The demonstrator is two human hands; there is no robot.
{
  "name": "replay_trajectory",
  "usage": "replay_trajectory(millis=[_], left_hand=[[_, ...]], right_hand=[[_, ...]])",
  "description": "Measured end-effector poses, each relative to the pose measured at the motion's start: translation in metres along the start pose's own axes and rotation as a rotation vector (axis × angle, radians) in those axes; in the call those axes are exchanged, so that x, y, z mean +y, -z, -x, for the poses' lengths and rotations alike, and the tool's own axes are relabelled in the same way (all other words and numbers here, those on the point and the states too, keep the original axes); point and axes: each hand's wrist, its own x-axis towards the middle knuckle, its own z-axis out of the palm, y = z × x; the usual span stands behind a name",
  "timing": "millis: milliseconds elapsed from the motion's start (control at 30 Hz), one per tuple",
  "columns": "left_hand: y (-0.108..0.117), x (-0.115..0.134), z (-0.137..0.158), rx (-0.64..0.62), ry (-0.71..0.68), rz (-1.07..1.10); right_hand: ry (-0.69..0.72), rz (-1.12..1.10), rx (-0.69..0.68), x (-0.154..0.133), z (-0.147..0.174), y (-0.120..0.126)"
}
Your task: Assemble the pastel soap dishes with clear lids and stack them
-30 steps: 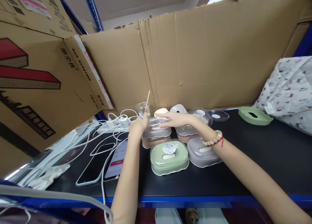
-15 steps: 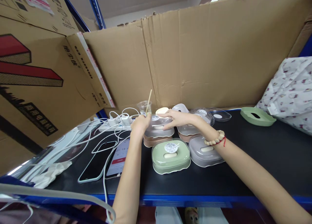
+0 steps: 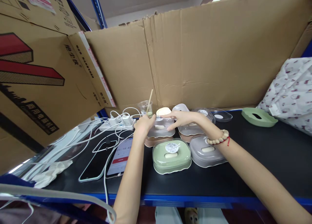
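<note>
A grey box with a clear lid (image 3: 158, 132) sits on a pinkish-beige box (image 3: 158, 141). My left hand (image 3: 144, 124) rests at its back left corner, fingers loosely stretched toward the round sticker (image 3: 159, 118) on the lid; some fingertips are hidden. Over the back right part of that lid is my right hand (image 3: 182, 118), thumb and forefinger apart; whether it presses the lid I cannot tell. In front stand a green lidded box (image 3: 172, 164) with a round sticker (image 3: 172, 148) and a grey lidded box (image 3: 207, 157) under my right wrist.
Behind my left hand is a clear cup (image 3: 143, 107) with a wooden stick (image 3: 149, 100). White cables run from a power strip (image 3: 103, 126) past two phones (image 3: 97, 167). Another stack (image 3: 192, 129), a clear lid (image 3: 220, 116), a green cover (image 3: 258, 121) and a patterned bag (image 3: 290, 90) lie rightward.
My left hand has shifted slightly right, its fingertips now nearer the sticker on the lid. My right hand and wrist have moved slightly right. The boxes stand as before.
</note>
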Motion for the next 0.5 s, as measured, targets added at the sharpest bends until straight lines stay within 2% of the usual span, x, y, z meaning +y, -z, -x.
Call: replay_trajectory(millis=[200, 367, 500], left_hand=[[0.001, -0.005, -0.004, -0.018, -0.034, 0.030], [0.001, -0.012, -0.006, 0.007, -0.062, 0.161], [0.002, -0.014, -0.007, 0.045, -0.093, 0.120]], right_hand=[[0.000, 0.043, -0.002, -0.003, 0.000, 0.000], [0.014, 0.021, -0.009, -0.005, 0.000, 0.000], [0.003, 0.022, -0.012, -0.006, 0.000, 0.001]])
